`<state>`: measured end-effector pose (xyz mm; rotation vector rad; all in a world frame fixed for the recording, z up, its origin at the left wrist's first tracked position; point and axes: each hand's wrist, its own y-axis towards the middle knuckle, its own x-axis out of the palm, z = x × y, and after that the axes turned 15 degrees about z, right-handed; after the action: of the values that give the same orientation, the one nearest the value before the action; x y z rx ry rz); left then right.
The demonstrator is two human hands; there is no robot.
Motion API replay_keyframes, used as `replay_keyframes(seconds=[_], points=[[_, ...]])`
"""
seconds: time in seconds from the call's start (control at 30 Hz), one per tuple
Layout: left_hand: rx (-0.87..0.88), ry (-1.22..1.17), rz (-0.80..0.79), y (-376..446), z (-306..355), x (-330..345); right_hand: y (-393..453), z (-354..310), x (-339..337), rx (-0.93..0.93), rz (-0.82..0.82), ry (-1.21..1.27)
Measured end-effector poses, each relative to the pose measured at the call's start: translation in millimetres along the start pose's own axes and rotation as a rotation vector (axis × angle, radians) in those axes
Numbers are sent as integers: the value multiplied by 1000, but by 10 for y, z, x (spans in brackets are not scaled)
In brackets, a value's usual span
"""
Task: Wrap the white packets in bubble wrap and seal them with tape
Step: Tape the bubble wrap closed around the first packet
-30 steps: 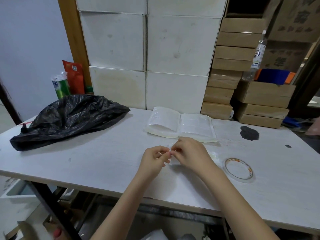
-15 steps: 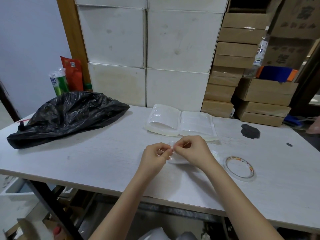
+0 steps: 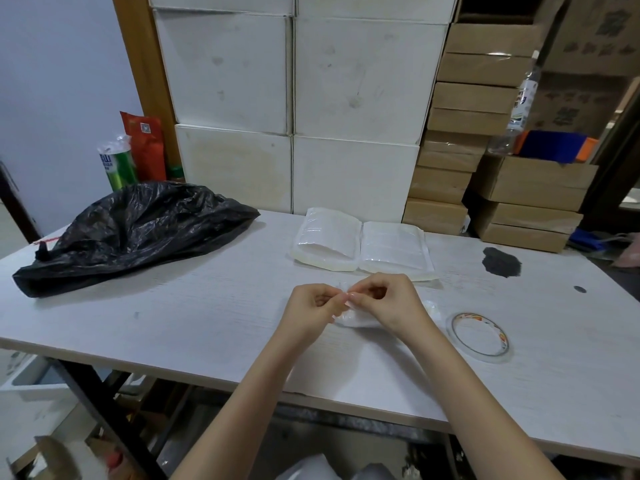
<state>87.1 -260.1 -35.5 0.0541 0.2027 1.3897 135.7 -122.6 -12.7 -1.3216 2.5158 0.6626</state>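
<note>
Since a second ago: my hands have barely shifted, still pinched together at centre of the worktop [image 3: 173,306]; the view has dropped a little, nothing else on the worktop has moved.

Worktop is pale wood-grain, with a dark blotch [image 3: 501,261] on the right side. Behind it, a wall of white cartons [image 3: 294,98], brown cardboard boxes [image 3: 478,98] stacked to their right.

Black plastic bag [image 3: 131,233] lies crumpled on the left part of the worktop. Behind it, a red pouch [image 3: 147,147] and a green can [image 3: 117,164] stand upright.

Two stacks of white packets [image 3: 360,240] sit side by side at the back centre, touching each other, just beyond my hands.

Left hand [image 3: 311,313]: grip closed, thumb and forefinger pinching something small and clear. Right hand [image 3: 391,303]: grip closed the same way, fingertips meeting the left's. Looks like a bit of tape between them, too thin and clear to be sure.

Bubble-wrapped packet [image 3: 356,318] lies on the worktop directly under my right hand, mostly covered by it; only its near-left edge shows, plus a bit to the right of the wrist.

Roll of clear tape [image 3: 479,336] lies flat on the worktop, near the right of my right wrist, not touching it.
</note>
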Motion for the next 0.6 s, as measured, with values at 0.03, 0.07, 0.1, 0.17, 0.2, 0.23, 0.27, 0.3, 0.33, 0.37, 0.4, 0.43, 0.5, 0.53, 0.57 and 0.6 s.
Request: replay_keyframes(seconds=[0.03, 0.07, 0.1, 0.17, 0.2, 0.23, 0.27, 0.3, 0.33, 0.37, 0.4, 0.43, 0.5, 0.53, 0.57, 0.6], points=[[2, 11, 2, 5, -6, 6, 2, 6, -8, -2, -2, 8], [5, 29, 6, 8, -14, 16, 4, 9, -11, -3, -3, 7], [13, 56, 12, 11, -23, 27, 6, 12, -10, -7, -4, 0], [30, 118, 31, 24, -42, 53, 11, 19, 9, -21, 1, -25], [31, 147, 44, 28, -52, 66, 12, 25, 21, -27, 5, -43], [26, 166, 56, 30, -57, 77, 7, 29, 35, -30, 9, -63], [19, 173, 67, 27, -58, 92, 0, 29, 47, -31, 13, -78], [16, 174, 76, 21, -61, 107, -9, 31, 54, -33, 17, -85], [17, 183, 85, 13, -60, 122, -13, 36, 58, -38, 24, -89], [25, 209, 91, 4, -54, 132, -15, 41, 60, -44, 31, -97], [36, 246, 92, -3, -46, 142, -15, 44, 63, -48, 37, -114], [47, 279, 89, -4, -36, 147, -15, 45, 67, -51, 39, -135], [51, 305, 78, 4, -16, 153, -9, 51, 81, -52, 38, -175], [43, 302, 72, 6, -13, 159, -5, 52, 85, -51, 35, -191], [35, 293, 69, 3, -10, 164, -4, 53, 91, -48, 33, -205], [25, 284, 70, -1, -9, 168, -3, 53, 92, -48, 31, -217]])
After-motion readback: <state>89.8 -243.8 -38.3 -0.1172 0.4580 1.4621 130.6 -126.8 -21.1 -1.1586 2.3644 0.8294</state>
